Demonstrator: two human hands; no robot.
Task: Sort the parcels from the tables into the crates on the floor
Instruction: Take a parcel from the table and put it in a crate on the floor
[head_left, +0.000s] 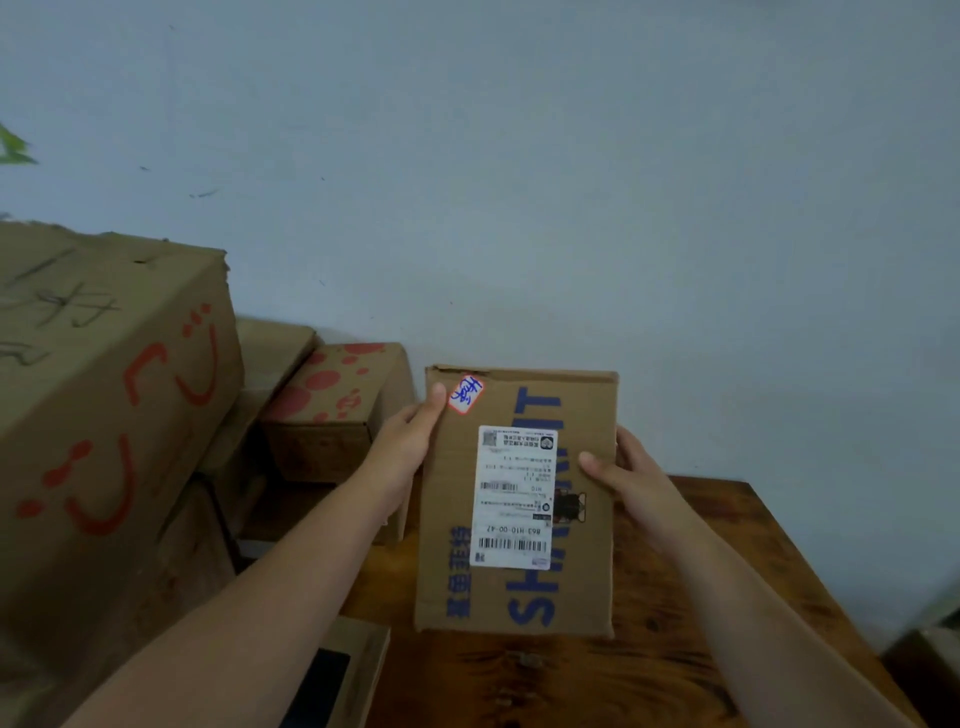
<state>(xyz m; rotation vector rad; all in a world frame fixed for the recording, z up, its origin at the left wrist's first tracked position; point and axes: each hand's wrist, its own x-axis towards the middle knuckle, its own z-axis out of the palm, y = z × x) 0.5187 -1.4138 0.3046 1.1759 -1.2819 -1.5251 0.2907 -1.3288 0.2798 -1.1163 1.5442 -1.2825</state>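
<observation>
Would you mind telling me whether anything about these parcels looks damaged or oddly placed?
The parcel, held between the left hand and right hand, faces the camera with its white label upside down. The large box at the left has a ragged, torn top corner. Nothing else stands out.

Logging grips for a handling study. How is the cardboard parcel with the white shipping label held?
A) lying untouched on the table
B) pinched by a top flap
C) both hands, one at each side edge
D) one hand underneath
C: the left hand grips the cardboard parcel's left edge, the right hand its right edge.
</observation>
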